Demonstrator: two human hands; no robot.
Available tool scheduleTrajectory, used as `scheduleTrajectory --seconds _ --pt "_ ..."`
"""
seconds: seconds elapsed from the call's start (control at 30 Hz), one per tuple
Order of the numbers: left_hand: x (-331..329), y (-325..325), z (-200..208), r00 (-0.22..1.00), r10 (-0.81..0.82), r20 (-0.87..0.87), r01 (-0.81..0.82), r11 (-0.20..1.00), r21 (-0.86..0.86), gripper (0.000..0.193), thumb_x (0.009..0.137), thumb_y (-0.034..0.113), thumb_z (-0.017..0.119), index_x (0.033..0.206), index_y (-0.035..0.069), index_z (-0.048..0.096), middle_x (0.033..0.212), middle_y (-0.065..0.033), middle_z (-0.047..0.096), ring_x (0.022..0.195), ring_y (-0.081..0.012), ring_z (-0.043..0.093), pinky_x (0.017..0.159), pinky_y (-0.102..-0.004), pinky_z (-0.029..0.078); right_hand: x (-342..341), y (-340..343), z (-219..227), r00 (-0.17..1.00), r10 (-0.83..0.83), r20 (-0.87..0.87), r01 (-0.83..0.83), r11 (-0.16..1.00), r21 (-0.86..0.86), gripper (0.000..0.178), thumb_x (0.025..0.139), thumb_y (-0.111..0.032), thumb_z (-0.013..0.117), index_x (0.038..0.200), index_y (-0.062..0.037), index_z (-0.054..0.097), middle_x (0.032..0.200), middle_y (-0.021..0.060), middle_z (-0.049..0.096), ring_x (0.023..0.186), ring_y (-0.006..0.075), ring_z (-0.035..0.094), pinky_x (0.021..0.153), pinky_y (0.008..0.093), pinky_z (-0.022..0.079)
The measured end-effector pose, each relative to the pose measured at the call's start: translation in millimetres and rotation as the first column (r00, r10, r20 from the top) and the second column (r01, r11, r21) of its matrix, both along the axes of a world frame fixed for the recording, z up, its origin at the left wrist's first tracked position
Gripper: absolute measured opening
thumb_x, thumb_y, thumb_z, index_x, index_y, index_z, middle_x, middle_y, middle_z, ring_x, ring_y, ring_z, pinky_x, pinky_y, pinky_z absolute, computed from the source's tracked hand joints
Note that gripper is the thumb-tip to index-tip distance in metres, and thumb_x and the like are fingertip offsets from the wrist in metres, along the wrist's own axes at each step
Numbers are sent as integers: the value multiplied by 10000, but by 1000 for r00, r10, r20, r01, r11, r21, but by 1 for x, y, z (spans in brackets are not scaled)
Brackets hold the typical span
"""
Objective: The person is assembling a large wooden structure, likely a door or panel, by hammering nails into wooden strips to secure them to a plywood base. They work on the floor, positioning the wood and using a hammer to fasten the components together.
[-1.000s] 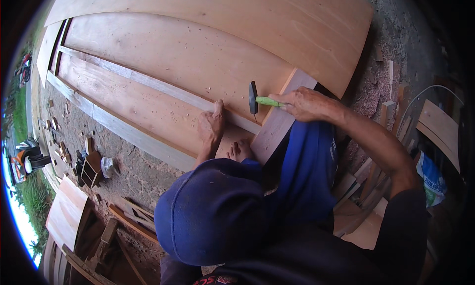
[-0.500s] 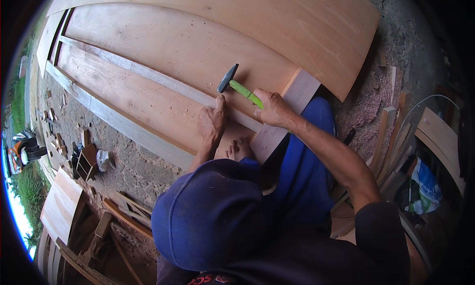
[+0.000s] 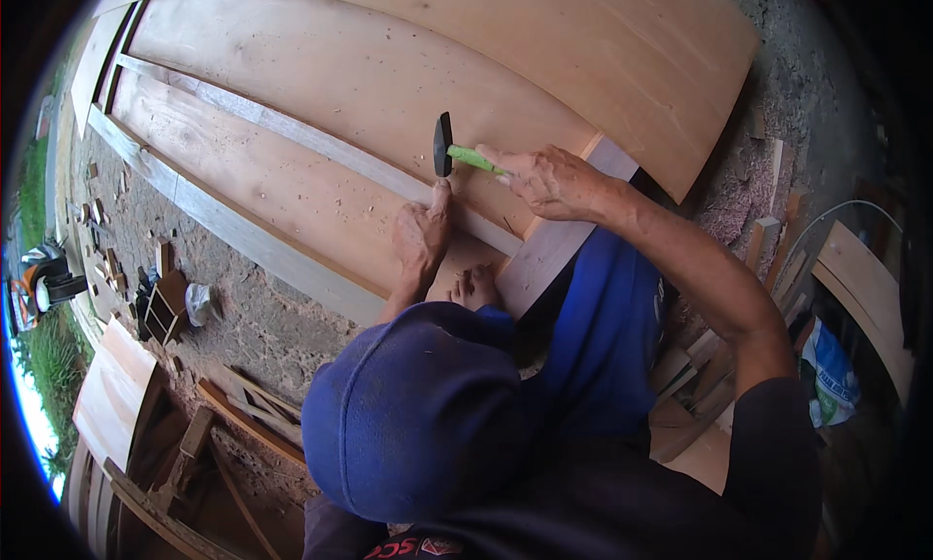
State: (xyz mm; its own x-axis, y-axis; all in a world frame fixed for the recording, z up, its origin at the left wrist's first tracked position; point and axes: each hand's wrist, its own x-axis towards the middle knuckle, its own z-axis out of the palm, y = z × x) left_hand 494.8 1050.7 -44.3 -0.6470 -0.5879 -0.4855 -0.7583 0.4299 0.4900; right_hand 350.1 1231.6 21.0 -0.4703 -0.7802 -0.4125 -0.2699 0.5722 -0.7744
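Note:
My right hand is closed round the green handle of a hammer. The dark hammer head stands just above the fingertips of my left hand. That hand is closed, its thumb and finger pinched over the middle wooden strip; anything between them is too small to make out. The strip runs lengthwise along a long plywood panel with wooden edging. A pale cross piece closes the panel's near right end. My bare foot rests on the panel close to my left hand.
A large plywood sheet lies beyond the panel. Wood offcuts and a clear plastic bag are on the rough ground at left. Sawdust, curved boards and a blue-white sack are at right.
The hammer has swung upright, its head shifting slightly left. My right hand has moved a little right and up, the elbow further out. My left hand keeps its place on the strip.

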Motion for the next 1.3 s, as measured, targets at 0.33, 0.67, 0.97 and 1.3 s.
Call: scheduleTrajectory --seconds 0.33,0.67,0.97,1.3 --pt "0 -3 4 995 7 100 -9 1000 18 750 906 608 514 647 -88 620 580 -266 519 578 -351 567 630 -499 429 -60 19 37 911 408 -61 -374 879 296 436 975 -196 546 1410 -165 543 761 214 643 736 334 659 696 445 511" --pt "1 -7 3 989 24 149 -27 999 21 757 887 631 514 688 -86 654 645 -278 573 655 -376 612 681 -498 459 -73 1 50 929 342 -138 -296 915 275 438 996 -214 528 1432 -253 525 750 194 636 717 312 666 683 430 516" --pt "-5 -8 2 982 22 185 -28 999 31 770 870 652 514 725 -84 683 704 -289 621 725 -399 652 727 -497 486 -71 -9 64 941 331 -62 -301 909 289 368 996 -241 526 1352 -191 603 751 181 632 666 261 636 623 405 519" --pt "-6 -7 0 976 26 216 -36 998 45 788 860 673 517 744 -84 703 738 -296 658 756 -424 679 756 -498 508 -72 1 44 915 388 -113 -345 895 282 388 967 -205 531 1347 -192 607 847 220 689 803 333 684 741 460 546"
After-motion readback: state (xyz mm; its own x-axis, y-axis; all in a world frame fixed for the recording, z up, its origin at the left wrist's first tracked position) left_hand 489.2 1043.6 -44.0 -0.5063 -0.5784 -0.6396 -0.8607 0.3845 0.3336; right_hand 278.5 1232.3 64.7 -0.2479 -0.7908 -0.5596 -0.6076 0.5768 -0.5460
